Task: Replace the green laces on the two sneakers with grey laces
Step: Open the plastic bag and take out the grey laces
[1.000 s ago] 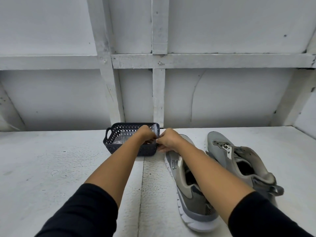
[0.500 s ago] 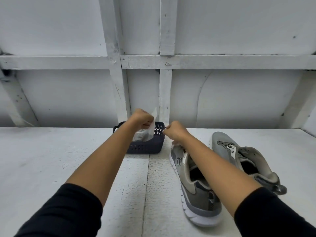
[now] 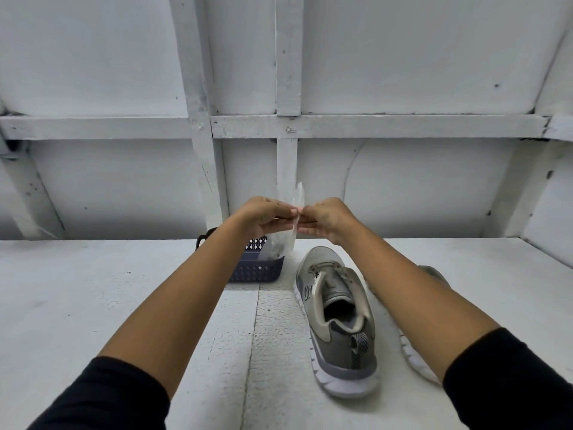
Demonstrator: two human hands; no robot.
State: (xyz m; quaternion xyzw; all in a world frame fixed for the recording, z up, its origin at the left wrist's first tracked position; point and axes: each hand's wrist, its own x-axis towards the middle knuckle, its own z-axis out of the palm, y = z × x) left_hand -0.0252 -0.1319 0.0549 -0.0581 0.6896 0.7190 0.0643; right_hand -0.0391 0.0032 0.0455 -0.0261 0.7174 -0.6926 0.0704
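Currently pinching clear plastic bag (image 3: pixel 283 243) with left hand (image 3: pixel 263 217) and right hand (image 3: pixel 328 220), fingertips meeting at its top. Held up over dark basket (image 3: pixel 257 270), near grey sneaker (image 3: pixel 335 311)

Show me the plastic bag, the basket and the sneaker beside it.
plastic bag (image 3: pixel 282 245): head view, hanging lower part.
basket (image 3: pixel 257 270): head view, front wall.
sneaker (image 3: pixel 335 286): head view, tongue.

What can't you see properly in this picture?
- Head view, second sneaker: mostly hidden behind the right forearm, so its laces cannot be seen.
- Head view, clear bag pinched by the left hand and right hand: its contents are too blurred to tell.
- Head view, basket: partly covered by the left forearm and the bag.
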